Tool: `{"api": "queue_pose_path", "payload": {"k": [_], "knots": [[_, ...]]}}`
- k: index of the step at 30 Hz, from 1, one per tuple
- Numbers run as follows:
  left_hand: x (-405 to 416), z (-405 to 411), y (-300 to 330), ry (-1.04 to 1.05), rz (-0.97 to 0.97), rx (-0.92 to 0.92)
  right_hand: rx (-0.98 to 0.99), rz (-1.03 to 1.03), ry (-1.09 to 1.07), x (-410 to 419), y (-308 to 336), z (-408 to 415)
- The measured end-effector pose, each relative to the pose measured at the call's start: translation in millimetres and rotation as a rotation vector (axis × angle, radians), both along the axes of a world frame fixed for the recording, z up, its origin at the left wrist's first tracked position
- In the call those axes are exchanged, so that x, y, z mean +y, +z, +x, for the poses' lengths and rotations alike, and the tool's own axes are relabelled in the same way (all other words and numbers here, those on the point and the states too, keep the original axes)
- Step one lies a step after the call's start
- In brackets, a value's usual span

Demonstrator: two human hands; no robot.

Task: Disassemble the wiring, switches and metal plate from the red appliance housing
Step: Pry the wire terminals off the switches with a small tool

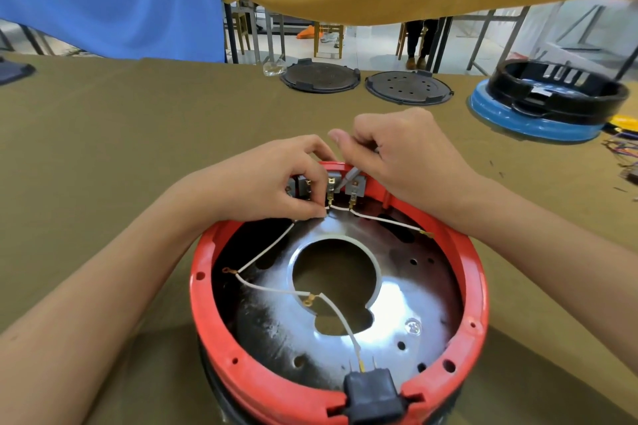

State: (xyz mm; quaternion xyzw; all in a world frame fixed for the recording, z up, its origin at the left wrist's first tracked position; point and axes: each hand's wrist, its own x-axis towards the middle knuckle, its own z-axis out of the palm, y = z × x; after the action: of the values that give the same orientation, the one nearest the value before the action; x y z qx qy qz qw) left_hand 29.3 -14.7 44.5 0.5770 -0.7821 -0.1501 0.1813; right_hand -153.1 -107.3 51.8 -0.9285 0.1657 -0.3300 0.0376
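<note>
The red appliance housing (pixel 478 272) stands open side up on the table in front of me. Inside lies a shiny metal plate (pixel 407 307) with a large round hole. White wires (pixel 266 250) with brass terminals run across the plate to grey switches (pixel 354 187) on the far rim. My left hand (pixel 272 179) pinches a white wire just below the middle switch. My right hand (pixel 400 155) grips a grey tool shaft (pixel 347 178) whose tip points at that switch. A black power socket (pixel 373 393) sits in the near rim.
Two black round lids (pixel 321 78) (pixel 409 87) lie at the table's far edge. A black ring on a blue base (pixel 552 103) stands at the far right, with loose coloured wires (pixel 621 148) beside it. Blue and mustard cloth hangs overhead.
</note>
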Motion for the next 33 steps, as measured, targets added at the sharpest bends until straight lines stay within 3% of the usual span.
{"api": "queue_pose_path", "payload": {"k": [13, 24, 33], "knots": [[-0.3, -1.5, 1.1, -0.014, 0.006, 0.003, 0.257, 0.055, 0.014, -14.2, 28.2, 23.7], [0.4, -0.6, 0.5, 0.005, 0.017, 0.018, 0.171, 0.129, 0.019, -14.5, 26.2, 25.2], [0.0, -0.2, 0.3, -0.002, 0.012, 0.023, -0.032, -0.109, 0.043, -2.0, 4.5, 4.3]]}}
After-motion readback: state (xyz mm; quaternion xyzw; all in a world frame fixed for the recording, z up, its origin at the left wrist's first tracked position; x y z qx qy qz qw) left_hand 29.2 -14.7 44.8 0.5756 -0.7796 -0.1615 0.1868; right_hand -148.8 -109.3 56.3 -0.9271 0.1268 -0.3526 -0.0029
